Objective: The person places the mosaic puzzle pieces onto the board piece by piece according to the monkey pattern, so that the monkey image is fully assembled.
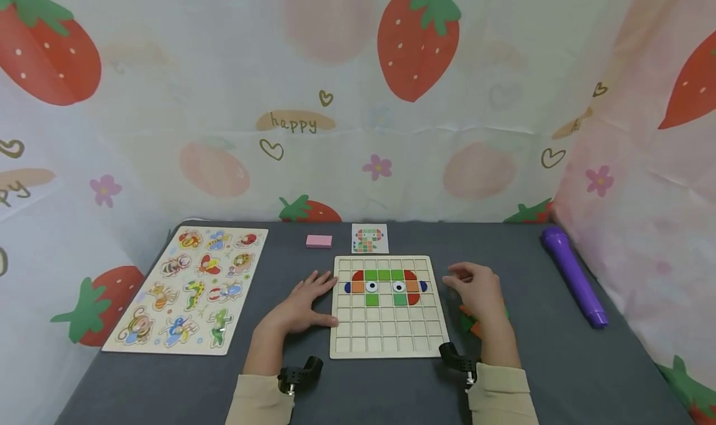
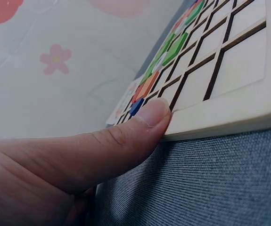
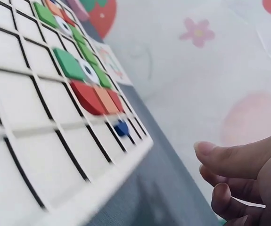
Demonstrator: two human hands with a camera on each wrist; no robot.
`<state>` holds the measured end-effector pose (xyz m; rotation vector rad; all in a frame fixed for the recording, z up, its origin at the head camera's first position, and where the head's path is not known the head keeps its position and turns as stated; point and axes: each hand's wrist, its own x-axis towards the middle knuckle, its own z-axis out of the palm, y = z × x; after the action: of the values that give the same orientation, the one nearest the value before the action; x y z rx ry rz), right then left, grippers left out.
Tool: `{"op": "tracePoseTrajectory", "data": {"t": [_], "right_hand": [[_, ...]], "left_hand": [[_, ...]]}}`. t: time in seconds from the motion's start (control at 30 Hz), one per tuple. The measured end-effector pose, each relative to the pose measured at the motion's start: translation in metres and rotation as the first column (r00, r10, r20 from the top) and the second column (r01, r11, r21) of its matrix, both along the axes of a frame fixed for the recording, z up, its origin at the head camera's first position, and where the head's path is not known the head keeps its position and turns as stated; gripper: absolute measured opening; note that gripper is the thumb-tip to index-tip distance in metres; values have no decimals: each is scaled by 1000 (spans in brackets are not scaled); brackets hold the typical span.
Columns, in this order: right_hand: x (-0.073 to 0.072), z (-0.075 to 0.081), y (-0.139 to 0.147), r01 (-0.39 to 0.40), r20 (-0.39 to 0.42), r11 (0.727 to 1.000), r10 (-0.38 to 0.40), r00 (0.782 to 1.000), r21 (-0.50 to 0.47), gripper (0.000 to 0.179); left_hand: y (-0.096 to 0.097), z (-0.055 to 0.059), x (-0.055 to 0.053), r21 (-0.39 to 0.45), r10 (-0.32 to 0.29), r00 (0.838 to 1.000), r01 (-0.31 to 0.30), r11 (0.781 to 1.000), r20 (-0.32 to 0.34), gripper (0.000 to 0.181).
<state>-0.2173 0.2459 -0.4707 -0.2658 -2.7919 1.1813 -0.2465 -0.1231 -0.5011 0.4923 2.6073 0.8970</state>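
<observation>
A wooden grid board [image 1: 388, 346] lies in the middle of the table. Green tiles [image 1: 383, 275], red, orange and blue pieces and two eye pieces fill some upper squares. At the board's left edge rests my left hand [image 1: 299, 306], fingers spread; in the left wrist view its thumb [image 2: 149, 117] presses against the rim. My right hand [image 1: 478, 288] hovers just right of the board, its fingers loosely bent. Nothing shows between the thumb [image 3: 229, 157] and fingers in the right wrist view. Partly hidden under this hand are loose orange and green pieces [image 1: 467, 322].
Behind the board lie a small picture card [image 1: 370, 238] and a pink block [image 1: 319, 242]. To the left is an insect puzzle board [image 1: 153, 345]. A purple stick-like cylinder [image 1: 576, 279] lies at the right. A strawberry-print curtain [image 1: 358, 182] stands behind the table.
</observation>
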Motion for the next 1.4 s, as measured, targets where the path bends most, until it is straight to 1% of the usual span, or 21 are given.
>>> {"op": "tracePoseTrajectory", "data": {"t": [0.17,0.3,0.5,0.7,0.9,1.03,1.2,1.4], "right_hand": [[9,1,29,40,44,999,-39,998,-13,36],[16,0,52,64,92,998,-62,994,-28,41],[23,-5,71,67,144,998,-63,988,-19,45],[28,-7,77,92,170,996,-87,982,-21,44],[31,-10,81,151,250,988,-153,956,30,44],[29,-10,79,177,277,984,-178,944,31,43],[29,-10,79,185,278,982,-186,942,31,38],[29,-9,78,195,227,981,-193,955,14,34]], "left_hand": [[0,0,1,2,19,1000,-19,1000,4,94],[0,0,1,4,13,1000,-13,1000,9,94],[-1,0,-1,-7,13,1000,-13,1000,4,94],[-2,1,0,-16,25,1000,-25,1000,8,94],[1,1,0,-18,16,1000,-16,1000,10,94],[1,1,1,-28,23,1000,-23,999,7,95],[1,1,0,-22,15,1000,-15,1000,2,95],[2,0,0,-13,16,1000,-16,1000,5,95]]}}
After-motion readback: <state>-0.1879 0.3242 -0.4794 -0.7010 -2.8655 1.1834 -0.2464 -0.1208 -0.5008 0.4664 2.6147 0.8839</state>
